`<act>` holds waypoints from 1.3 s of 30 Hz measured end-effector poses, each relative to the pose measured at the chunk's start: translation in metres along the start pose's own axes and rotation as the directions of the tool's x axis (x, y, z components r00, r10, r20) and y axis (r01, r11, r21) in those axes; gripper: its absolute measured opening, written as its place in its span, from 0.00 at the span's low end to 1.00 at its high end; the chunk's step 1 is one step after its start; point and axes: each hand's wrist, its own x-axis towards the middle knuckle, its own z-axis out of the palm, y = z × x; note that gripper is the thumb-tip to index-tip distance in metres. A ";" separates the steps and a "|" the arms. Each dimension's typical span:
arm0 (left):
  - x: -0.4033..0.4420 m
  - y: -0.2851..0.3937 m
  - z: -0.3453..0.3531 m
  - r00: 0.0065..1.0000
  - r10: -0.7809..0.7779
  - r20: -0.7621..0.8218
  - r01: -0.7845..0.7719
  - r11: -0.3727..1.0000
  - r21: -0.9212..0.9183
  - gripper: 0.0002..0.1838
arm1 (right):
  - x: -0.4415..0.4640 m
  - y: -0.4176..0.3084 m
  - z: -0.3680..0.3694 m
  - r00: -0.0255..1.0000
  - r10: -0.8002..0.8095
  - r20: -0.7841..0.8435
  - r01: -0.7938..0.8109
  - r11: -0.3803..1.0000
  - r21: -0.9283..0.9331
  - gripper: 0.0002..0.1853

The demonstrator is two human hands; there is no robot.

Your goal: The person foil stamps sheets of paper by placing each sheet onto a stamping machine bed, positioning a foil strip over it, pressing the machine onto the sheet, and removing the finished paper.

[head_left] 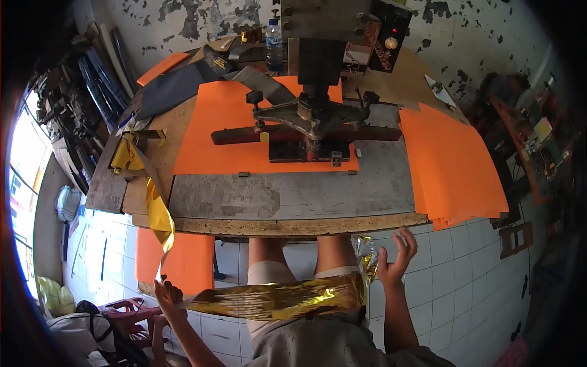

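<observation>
My left hand (169,295) is closed on a strip of gold foil (160,220), low in front of the table's left part. From the fingers the strip rises, twisted, over the table edge to a gold foil roll (127,155). A wide, crinkled length of used gold foil (269,301) stretches from beside this hand across my lap. My right hand (398,255) is raised below the table's right edge, fingers apart and holding nothing. Near it hangs a crumpled silver-and-gold piece of foil (365,254). A hot-stamping press (313,113) stands over a large orange sheet (211,144).
A stack of orange sheets (452,168) overhangs the table's right edge. More orange sheets (174,260) lie below the table at left. Dark sheets (168,88) and a water bottle (273,46) are at the back. A control box (382,37) stands behind the press.
</observation>
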 end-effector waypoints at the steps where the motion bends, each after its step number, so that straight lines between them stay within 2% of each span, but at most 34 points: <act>1: 0.007 0.004 -0.007 0.999 -0.012 0.041 0.012 1.000 0.013 0.22 | 0.008 -0.003 0.006 0.998 0.011 -0.058 -0.011 1.000 -0.002 0.31; 2: 0.013 0.005 -0.012 0.996 -0.024 0.082 0.022 0.999 0.027 0.19 | 0.011 -0.006 0.011 0.993 0.022 -0.116 -0.023 1.000 -0.002 0.30; 4: 0.003 -0.002 0.038 0.970 0.220 -0.100 -0.199 0.962 0.189 0.17 | 0.016 0.002 0.008 0.991 0.008 -0.132 -0.015 0.999 -0.049 0.31; 5: 0.009 -0.009 0.031 0.959 0.248 -0.137 -0.211 0.948 0.240 0.19 | 0.016 0.001 0.012 0.991 0.005 -0.136 -0.015 0.998 -0.068 0.31; 6: 0.023 -0.016 0.000 0.947 0.298 -0.122 -0.233 0.896 0.378 0.21 | 0.017 0.001 0.018 0.989 0.004 -0.146 -0.014 0.998 -0.067 0.32; 7: 0.040 -0.027 -0.037 0.922 0.377 -0.084 -0.264 0.773 0.577 0.22 | 0.014 0.000 0.022 0.988 0.003 -0.152 -0.013 0.998 -0.069 0.33; 8: 0.062 -0.044 -0.087 0.841 0.535 0.077 -0.315 0.370 0.874 0.24 | 0.011 0.001 0.022 0.988 0.001 -0.155 -0.013 0.997 -0.074 0.34; 9: 0.067 -0.042 -0.083 0.674 0.678 0.294 -0.270 -0.145 0.952 0.26 | 0.008 0.001 0.024 0.990 0.007 -0.144 -0.017 0.997 -0.071 0.35; 10: 0.063 -0.039 -0.084 0.810 0.585 0.021 -0.198 0.239 0.951 0.28 | 0.003 0.002 0.026 0.991 0.013 -0.135 -0.022 0.997 -0.068 0.36; 11: 0.058 -0.035 -0.084 0.865 0.434 -0.254 -0.049 0.575 0.817 0.29 | 0.000 0.002 0.027 0.992 0.020 -0.125 -0.029 0.997 -0.065 0.37; 12: 0.048 -0.023 -0.063 0.886 0.169 -0.432 0.118 0.818 0.563 0.31 | -0.002 0.003 0.028 0.993 0.025 -0.113 -0.033 0.997 -0.067 0.38; 15: 0.067 -0.042 -0.090 0.809 0.477 -0.343 -0.162 0.742 0.651 0.36 | -0.006 0.006 0.026 0.996 0.044 -0.079 -0.050 0.996 -0.075 0.39; 16: 0.059 -0.035 -0.060 0.767 0.577 -0.280 -0.250 0.671 0.698 0.35 | -0.007 0.005 0.025 0.996 0.054 -0.070 -0.059 0.995 -0.075 0.39; 19: 0.031 -0.006 0.023 0.702 0.699 -0.138 -0.294 0.461 0.837 0.35 | -0.006 0.002 0.020 0.996 0.067 -0.052 -0.071 0.995 -0.076 0.39; 20: 0.034 -0.004 0.028 0.649 0.759 -0.049 -0.375 0.376 0.847 0.33 | -0.005 0.001 0.018 0.997 0.069 -0.046 -0.072 0.994 -0.076 0.39; 23: 0.024 0.014 0.091 0.639 0.769 0.023 -0.542 0.429 0.723 0.28 | 0.004 -0.006 0.007 0.996 0.041 -0.083 -0.047 0.996 -0.071 0.33; 25: 0.035 0.021 0.117 0.564 0.818 0.115 -0.630 0.336 0.701 0.20 | 0.014 -0.013 -0.001 0.991 0.023 -0.128 -0.035 0.995 -0.097 0.26; 27: 0.046 0.031 0.149 0.503 0.819 0.274 -0.700 0.200 0.686 0.20 | 0.036 -0.024 -0.010 0.990 0.012 -0.141 -0.026 0.995 -0.096 0.20; 29: 0.054 0.043 0.190 0.666 0.685 0.297 -0.681 0.394 0.618 0.16 | 0.073 -0.039 -0.018 0.993 0.006 -0.118 -0.015 0.997 -0.072 0.14; 31: 0.071 0.052 0.230 0.745 0.567 0.351 -0.612 0.374 0.696 0.16 | 0.109 -0.049 -0.010 0.995 0.052 -0.082 -0.050 0.999 0.017 0.13; 33: 0.104 0.054 0.257 0.691 0.524 0.497 -0.657 0.169 0.735 0.20 | 0.144 -0.049 0.009 0.997 0.049 -0.058 -0.045 0.997 0.067 0.11; 34: 0.120 0.051 0.264 0.685 0.516 0.515 -0.637 0.082 0.766 0.22 | 0.157 -0.045 0.026 0.997 0.052 -0.053 -0.047 0.994 0.094 0.11; 36: 0.157 0.045 0.276 0.664 0.503 0.553 -0.594 -0.094 0.799 0.26 | 0.181 -0.031 0.064 0.993 0.114 -0.024 -0.114 0.993 -0.005 0.12; 39: 0.205 0.034 0.286 0.755 0.434 0.492 -0.448 -0.208 0.870 0.32 | 0.209 -0.038 0.083 0.947 0.306 0.096 -0.289 0.944 -0.160 0.18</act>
